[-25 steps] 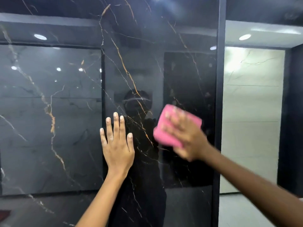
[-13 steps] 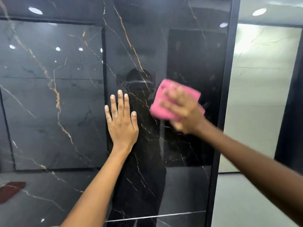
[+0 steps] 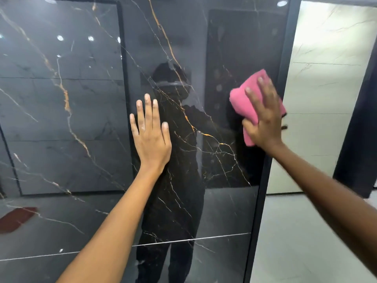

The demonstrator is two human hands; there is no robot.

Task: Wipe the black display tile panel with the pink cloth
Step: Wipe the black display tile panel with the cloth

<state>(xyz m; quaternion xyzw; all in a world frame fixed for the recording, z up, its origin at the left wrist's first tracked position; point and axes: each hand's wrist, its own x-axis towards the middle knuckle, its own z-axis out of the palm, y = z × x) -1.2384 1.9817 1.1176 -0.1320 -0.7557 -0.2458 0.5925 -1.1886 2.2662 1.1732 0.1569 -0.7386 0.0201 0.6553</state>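
Note:
A tall glossy black display tile panel [image 3: 85,123] with gold and white veins fills most of the view and mirrors the room. My left hand [image 3: 151,137] lies flat on it near the middle, fingers spread and pointing up, holding nothing. My right hand [image 3: 263,121] presses a folded pink cloth [image 3: 244,101] against the panel close to its right edge. The cloth sticks out above and to the left of my fingers, and its lower right part is hidden under my palm.
A black metal frame [image 3: 273,139] runs down the panel's right edge. Beyond it stands a pale cream marble wall panel [image 3: 326,99] and a light grey floor [image 3: 295,242]. A dark column [image 3: 359,139] stands at the far right.
My right hand has carried the pink cloth rightward across the panel, from beside my left hand to the right edge. The view has tilted down. My left hand stays flat on the panel.

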